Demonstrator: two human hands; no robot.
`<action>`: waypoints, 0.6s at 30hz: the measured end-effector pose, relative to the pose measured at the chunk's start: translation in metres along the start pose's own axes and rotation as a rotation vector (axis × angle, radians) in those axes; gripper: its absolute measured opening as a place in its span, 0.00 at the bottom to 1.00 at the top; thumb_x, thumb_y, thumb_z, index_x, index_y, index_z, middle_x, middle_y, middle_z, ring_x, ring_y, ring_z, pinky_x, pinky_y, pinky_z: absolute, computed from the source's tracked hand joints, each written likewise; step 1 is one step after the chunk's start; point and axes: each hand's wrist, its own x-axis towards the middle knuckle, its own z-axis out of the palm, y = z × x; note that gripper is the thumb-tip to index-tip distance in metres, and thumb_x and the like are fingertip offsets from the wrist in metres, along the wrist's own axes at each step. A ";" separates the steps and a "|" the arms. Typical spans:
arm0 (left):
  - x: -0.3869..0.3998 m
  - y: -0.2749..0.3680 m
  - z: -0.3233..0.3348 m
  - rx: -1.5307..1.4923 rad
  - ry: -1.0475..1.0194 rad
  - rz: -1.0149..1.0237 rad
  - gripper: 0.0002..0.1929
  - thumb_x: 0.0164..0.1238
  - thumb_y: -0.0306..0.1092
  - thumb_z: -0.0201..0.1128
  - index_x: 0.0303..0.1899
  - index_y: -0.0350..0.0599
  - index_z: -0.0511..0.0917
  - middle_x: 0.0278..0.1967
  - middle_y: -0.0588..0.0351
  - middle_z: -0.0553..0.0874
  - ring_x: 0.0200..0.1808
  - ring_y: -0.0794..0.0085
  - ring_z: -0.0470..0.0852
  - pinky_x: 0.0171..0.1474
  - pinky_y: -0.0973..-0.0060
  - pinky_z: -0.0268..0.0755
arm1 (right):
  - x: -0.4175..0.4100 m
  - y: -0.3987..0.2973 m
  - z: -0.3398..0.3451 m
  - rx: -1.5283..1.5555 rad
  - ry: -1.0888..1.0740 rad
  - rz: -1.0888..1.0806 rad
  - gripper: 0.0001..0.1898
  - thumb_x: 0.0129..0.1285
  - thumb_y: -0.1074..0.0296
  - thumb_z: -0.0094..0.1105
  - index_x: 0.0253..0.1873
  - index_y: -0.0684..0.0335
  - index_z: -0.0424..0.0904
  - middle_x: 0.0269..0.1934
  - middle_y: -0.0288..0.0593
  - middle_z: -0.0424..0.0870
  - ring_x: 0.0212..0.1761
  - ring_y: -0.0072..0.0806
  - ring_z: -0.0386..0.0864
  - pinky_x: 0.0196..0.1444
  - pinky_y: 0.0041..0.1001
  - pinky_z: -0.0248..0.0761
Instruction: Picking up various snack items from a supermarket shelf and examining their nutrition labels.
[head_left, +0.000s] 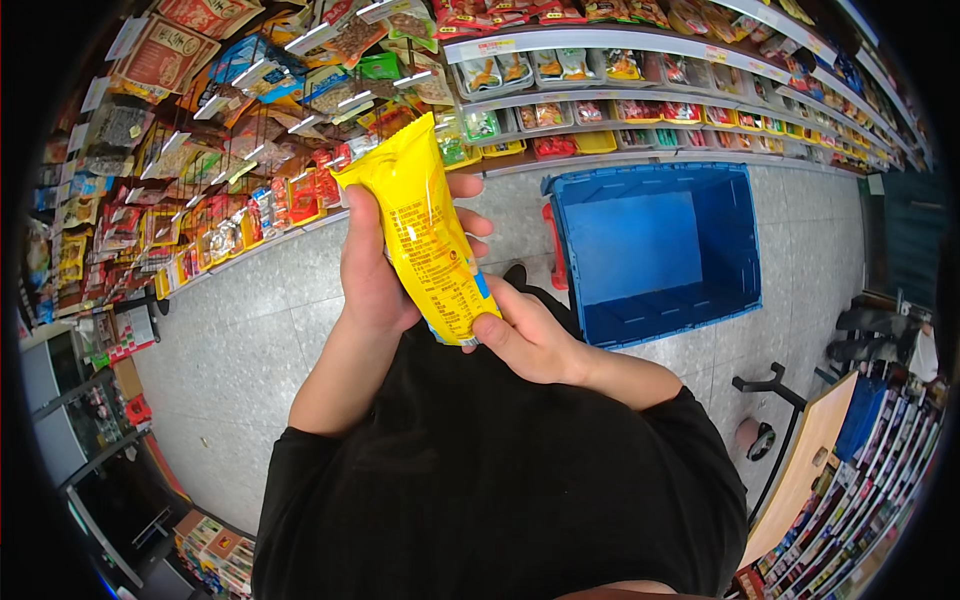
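Observation:
A yellow plastic snack packet (427, 232) is held up in front of my chest, its printed back towards me. My left hand (375, 262) wraps around its left side, thumb near the upper end, with fingertips showing past the right edge. At the lower right corner my right hand (529, 326) pinches the packet between thumb and fingers. The packet's crimped top end points up and away from me. Small print covers its back, and a blue patch shows on the lower right edge.
A blue plastic crate (637, 240) stands at front right, its inside visible, with a red part (555, 247) beside it. Store shelves (585, 97) of small packets line the far side. Hanging snack bags (255, 67) fill the left rack. A wooden tabletop (802, 465) lies at right.

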 end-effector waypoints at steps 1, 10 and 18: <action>0.001 0.000 0.000 0.011 0.013 0.001 0.44 0.73 0.76 0.34 0.71 0.45 0.65 0.60 0.45 0.80 0.48 0.59 0.86 0.46 0.63 0.84 | 0.000 0.001 -0.001 -0.012 -0.006 -0.003 0.26 0.80 0.53 0.46 0.70 0.68 0.63 0.48 0.44 0.83 0.43 0.28 0.82 0.49 0.30 0.77; 0.008 0.006 -0.010 -0.013 -0.035 -0.020 0.43 0.74 0.75 0.34 0.69 0.45 0.67 0.57 0.47 0.81 0.45 0.59 0.87 0.42 0.64 0.84 | 0.010 0.001 0.002 0.000 0.031 0.015 0.25 0.80 0.54 0.47 0.70 0.68 0.62 0.50 0.45 0.83 0.43 0.28 0.83 0.49 0.30 0.77; 0.030 0.028 -0.039 -0.157 -0.202 -0.018 0.42 0.75 0.74 0.35 0.68 0.43 0.67 0.55 0.45 0.82 0.44 0.58 0.87 0.43 0.61 0.85 | 0.040 0.006 0.017 0.085 0.061 -0.028 0.26 0.81 0.54 0.42 0.71 0.71 0.60 0.56 0.47 0.80 0.55 0.30 0.80 0.59 0.32 0.73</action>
